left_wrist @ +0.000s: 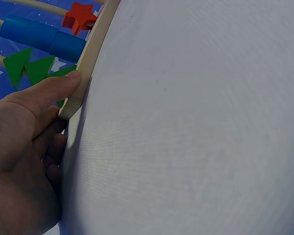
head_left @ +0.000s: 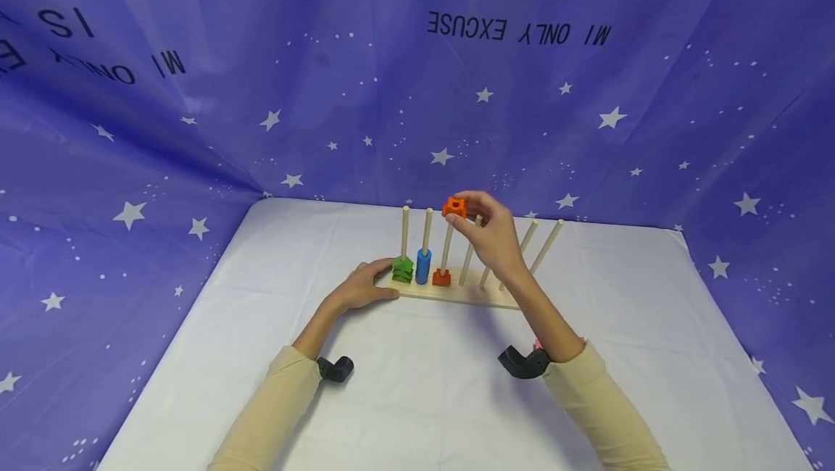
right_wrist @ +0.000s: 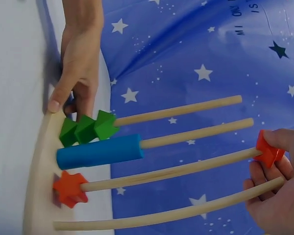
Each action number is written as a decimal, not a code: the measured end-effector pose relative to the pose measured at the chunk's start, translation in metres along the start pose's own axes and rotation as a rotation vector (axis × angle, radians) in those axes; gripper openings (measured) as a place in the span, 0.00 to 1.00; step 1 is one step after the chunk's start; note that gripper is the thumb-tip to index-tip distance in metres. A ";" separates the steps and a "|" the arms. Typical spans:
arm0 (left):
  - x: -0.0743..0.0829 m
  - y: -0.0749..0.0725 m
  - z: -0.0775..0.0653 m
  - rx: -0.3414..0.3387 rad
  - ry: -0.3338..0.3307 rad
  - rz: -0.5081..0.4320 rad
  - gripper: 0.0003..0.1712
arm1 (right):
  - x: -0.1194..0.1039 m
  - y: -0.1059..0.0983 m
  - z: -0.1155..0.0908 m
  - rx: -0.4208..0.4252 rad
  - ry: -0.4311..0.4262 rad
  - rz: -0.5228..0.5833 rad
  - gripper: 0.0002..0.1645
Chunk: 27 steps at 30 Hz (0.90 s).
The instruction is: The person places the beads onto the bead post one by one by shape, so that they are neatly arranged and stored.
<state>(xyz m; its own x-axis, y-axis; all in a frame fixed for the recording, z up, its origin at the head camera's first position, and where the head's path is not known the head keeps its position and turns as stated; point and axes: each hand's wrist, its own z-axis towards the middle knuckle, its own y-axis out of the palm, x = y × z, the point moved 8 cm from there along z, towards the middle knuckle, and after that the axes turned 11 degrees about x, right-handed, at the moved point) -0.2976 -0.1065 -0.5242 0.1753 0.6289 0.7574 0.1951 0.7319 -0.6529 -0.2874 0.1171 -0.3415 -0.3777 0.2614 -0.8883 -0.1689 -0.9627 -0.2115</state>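
A wooden peg board (head_left: 457,296) with several upright pegs stands on the table. My left hand (head_left: 357,287) grips its left end, thumb on the front edge and fingers behind, as the left wrist view shows. My right hand (head_left: 492,235) pinches an orange-red star bead (right_wrist: 269,149) between thumb and fingers at the top of the third peg (right_wrist: 176,175). In the right wrist view the peg's tip meets the star. Another star bead (head_left: 441,278) sits at the foot of that peg. Green triangular beads (right_wrist: 88,128) are stacked on the first peg, blue cylinders (left_wrist: 41,38) on the second.
Bare pegs (head_left: 546,248) rise on the right part of the board, partly behind my right hand. A pink piece (head_left: 538,344) shows beside my right wrist. Black wrist mounts (head_left: 336,369) sit on both forearms. White cloth covers the table (head_left: 417,398); starry purple fabric (head_left: 391,94) surrounds it.
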 end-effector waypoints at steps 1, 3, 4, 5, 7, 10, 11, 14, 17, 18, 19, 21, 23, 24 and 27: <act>0.000 0.000 0.000 0.000 0.001 0.000 0.42 | 0.003 0.001 -0.001 -0.002 0.012 -0.002 0.22; -0.001 0.000 0.000 -0.001 -0.002 -0.005 0.42 | 0.011 0.003 -0.005 -0.004 0.046 0.004 0.23; -0.001 0.000 0.000 -0.001 -0.003 -0.006 0.42 | 0.015 0.004 -0.007 -0.005 0.065 0.009 0.24; -0.001 0.000 0.000 0.000 -0.003 -0.007 0.42 | 0.019 0.006 -0.009 -0.004 0.086 0.021 0.24; -0.001 0.000 0.000 0.002 -0.003 -0.008 0.42 | 0.028 0.008 -0.013 0.001 0.128 0.039 0.25; -0.001 0.000 0.000 0.003 -0.002 -0.012 0.42 | 0.045 0.012 -0.019 0.006 0.181 0.043 0.24; -0.001 0.000 0.000 0.003 -0.001 -0.013 0.42 | 0.051 0.014 -0.022 0.003 0.197 0.038 0.24; -0.002 0.000 0.000 0.003 -0.002 -0.010 0.43 | 0.073 0.019 -0.031 -0.008 0.242 0.013 0.23; -0.003 0.000 0.001 0.005 -0.006 -0.001 0.43 | 0.097 0.026 -0.041 -0.017 0.284 -0.005 0.22; -0.003 0.000 0.001 0.004 -0.010 -0.001 0.43 | 0.104 0.028 -0.044 -0.018 0.297 -0.010 0.21; -0.004 0.000 0.001 0.003 -0.013 -0.003 0.43 | 0.111 0.029 -0.048 -0.018 0.309 -0.015 0.20; -0.004 0.000 0.001 0.000 -0.019 -0.005 0.43 | 0.122 0.032 -0.053 -0.021 0.326 -0.030 0.19; -0.005 0.001 0.001 -0.004 -0.026 -0.008 0.43 | 0.132 0.034 -0.057 -0.027 0.337 -0.035 0.18; -0.005 0.001 0.001 -0.005 -0.028 -0.008 0.44 | 0.135 0.035 -0.059 -0.032 0.340 -0.036 0.18; -0.006 0.001 0.001 -0.006 -0.026 -0.002 0.44 | 0.140 0.036 -0.062 -0.050 0.343 -0.031 0.17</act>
<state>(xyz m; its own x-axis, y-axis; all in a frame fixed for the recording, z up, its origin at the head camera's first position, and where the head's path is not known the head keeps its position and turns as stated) -0.2993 -0.1092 -0.5296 0.1495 0.6340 0.7587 0.2015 0.7317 -0.6512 -0.2903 0.1144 -0.4988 -0.0433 0.2599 -0.9647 -0.1275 -0.9591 -0.2526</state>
